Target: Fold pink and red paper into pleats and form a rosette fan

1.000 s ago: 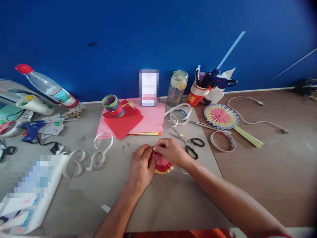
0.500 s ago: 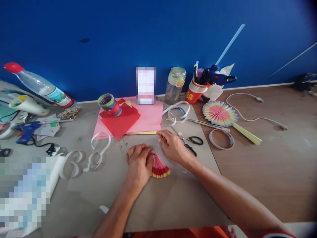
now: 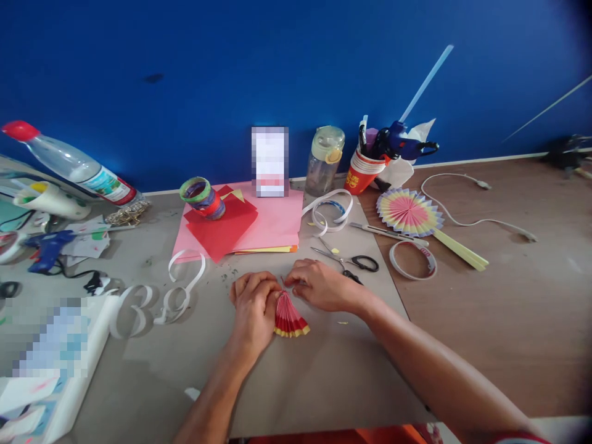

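Observation:
A small pleated paper fan point(image 3: 291, 319), pink and red with a yellow edge, lies spread on the grey work surface. My left hand point(image 3: 253, 303) is closed on its gathered top, thumb along the fan's left side. Close by on the right, my right hand point(image 3: 321, 285) has its fingers curled together at the gathered end. A thin reddish strand shows between the two hands, but its ends are hidden. I cannot make out what the right fingertips pinch. Scissors point(image 3: 345, 262) with black handles lie just beyond my right hand.
Pink paper sheets point(image 3: 282, 225), red paper point(image 3: 222, 231) and a painted cup point(image 3: 203, 200) are ahead. Right stand a bottle point(image 3: 324, 163), a red paper cup point(image 3: 359, 176), a finished pleated fan point(image 3: 409, 213) and a tape roll point(image 3: 413, 260). White strips point(image 3: 182, 302) and a glue gun point(image 3: 50, 250) lie left.
My right hand has moved left and down from near the paper stack to the fan's gathered top. My left hand stays closed on the fan.

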